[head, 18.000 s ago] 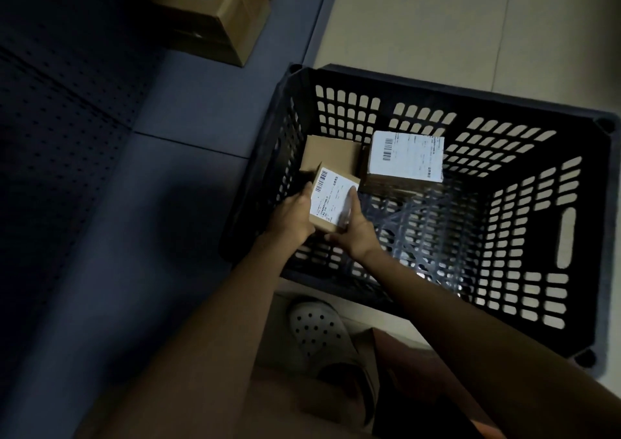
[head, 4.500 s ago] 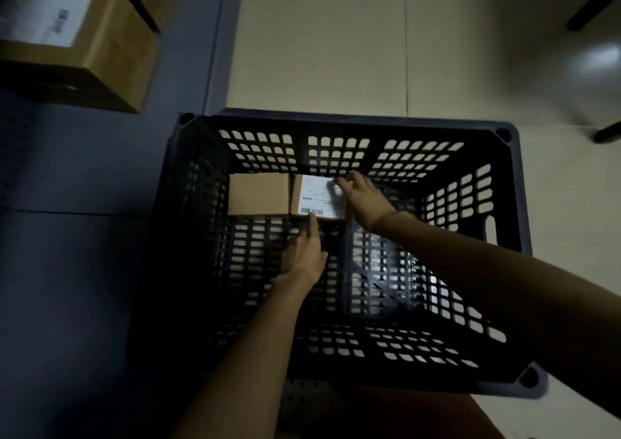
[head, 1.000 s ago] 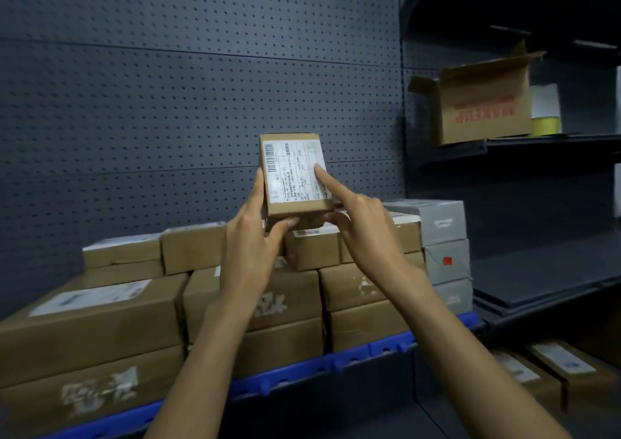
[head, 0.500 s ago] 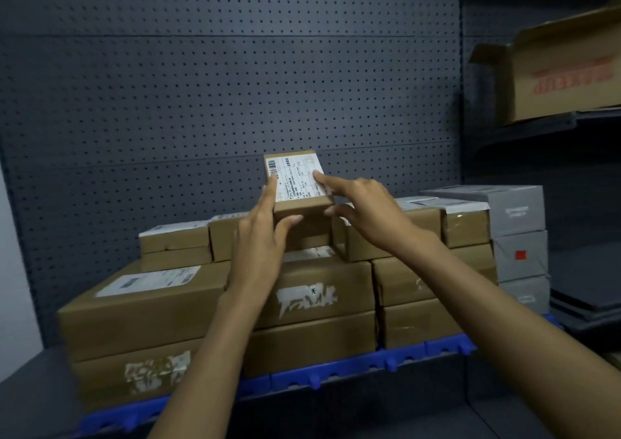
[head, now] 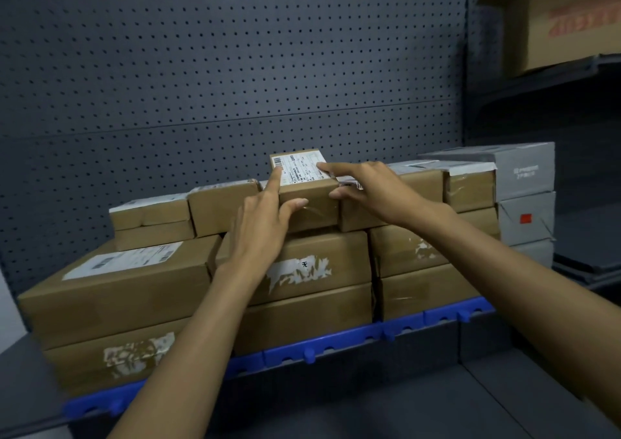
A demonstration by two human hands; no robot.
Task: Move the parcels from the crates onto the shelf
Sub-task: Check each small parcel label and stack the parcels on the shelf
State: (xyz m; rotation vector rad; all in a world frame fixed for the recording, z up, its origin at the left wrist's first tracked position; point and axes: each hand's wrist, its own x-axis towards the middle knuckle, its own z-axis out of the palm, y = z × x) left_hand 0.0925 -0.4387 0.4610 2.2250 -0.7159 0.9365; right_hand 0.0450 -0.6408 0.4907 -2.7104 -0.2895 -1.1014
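Item: small labelled parcel (head: 304,183), atop the stacked cartons (head: 295,270) on the shelf (head: 369,334); left hand (head: 265,227) and right hand (head: 373,190) pinching its sides, apparently to square it into the row.

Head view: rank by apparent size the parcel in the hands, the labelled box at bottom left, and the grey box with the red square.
1. Labelled box at bottom left, clearly largest, though nearest the camera.
2 and 3. Parcel in the hands and grey box with the red square: too alike to rank; both partly hidden.
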